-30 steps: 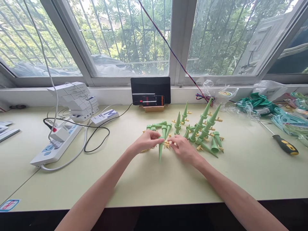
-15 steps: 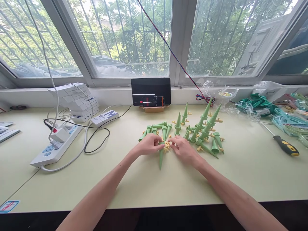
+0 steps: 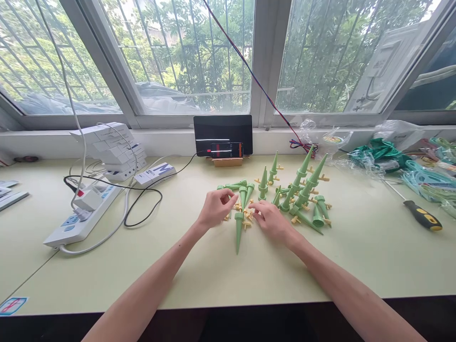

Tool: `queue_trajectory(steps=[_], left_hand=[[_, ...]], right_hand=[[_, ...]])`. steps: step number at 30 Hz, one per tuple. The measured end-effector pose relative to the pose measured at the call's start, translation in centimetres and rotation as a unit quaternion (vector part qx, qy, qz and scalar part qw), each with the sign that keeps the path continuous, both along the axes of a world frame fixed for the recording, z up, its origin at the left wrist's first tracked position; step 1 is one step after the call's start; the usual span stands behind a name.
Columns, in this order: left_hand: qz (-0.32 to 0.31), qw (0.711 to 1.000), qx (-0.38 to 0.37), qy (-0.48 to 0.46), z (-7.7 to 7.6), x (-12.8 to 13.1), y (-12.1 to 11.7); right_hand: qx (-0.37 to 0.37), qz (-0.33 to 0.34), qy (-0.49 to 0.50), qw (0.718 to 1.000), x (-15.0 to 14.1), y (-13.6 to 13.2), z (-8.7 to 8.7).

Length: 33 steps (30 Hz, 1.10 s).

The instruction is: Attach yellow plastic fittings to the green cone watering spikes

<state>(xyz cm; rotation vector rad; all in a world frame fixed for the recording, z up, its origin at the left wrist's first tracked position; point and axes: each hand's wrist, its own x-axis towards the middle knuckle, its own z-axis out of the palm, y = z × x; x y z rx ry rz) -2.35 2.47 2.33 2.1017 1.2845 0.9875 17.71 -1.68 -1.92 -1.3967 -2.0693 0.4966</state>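
A green watering spike (image 3: 238, 232) lies in front of me, its point towards me. My left hand (image 3: 215, 208) is just left of its wide end, fingers curved, with a gap between thumb and fingertips and nothing seen in them. Small yellow valves (image 3: 246, 225) lie beside that spike, between my hands. My right hand (image 3: 272, 219) rests to their right, its fingers bent and apart, fingertips close to the valves; nothing shows in its grip. More loose green spikes (image 3: 242, 194) lie behind the hands, partly hidden by the left one.
To the right, several spikes with yellow valves (image 3: 309, 187) stand stacked or lie about. A screwdriver (image 3: 423, 216) and plastic bags are farther right. A phone (image 3: 227, 150) leans on a dark screen at the back. A power strip (image 3: 83, 216) with cables is at left.
My left hand has let go of the green spike and moved up and left. The spike now lies on the table, slightly nearer me. The right hand has barely moved.
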Motion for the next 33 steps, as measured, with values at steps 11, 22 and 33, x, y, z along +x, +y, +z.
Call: queue_trajectory(steps=[11,22,33], left_hand=[[0.014,0.998,0.059,0.026,-1.2,0.3,0.1],[-0.023,0.996,0.070,0.047,-1.6,0.5,-0.2],[-0.032,0.996,0.073,0.049,-1.6,0.5,-0.3]], right_hand=[[-0.005,0.002,-0.016,1.000,0.0,-0.1,-0.3],[-0.027,-0.011,-0.036,0.999,-0.1,-0.3,0.3],[-0.021,-0.014,-0.046,0.999,-0.2,-0.7,0.6]])
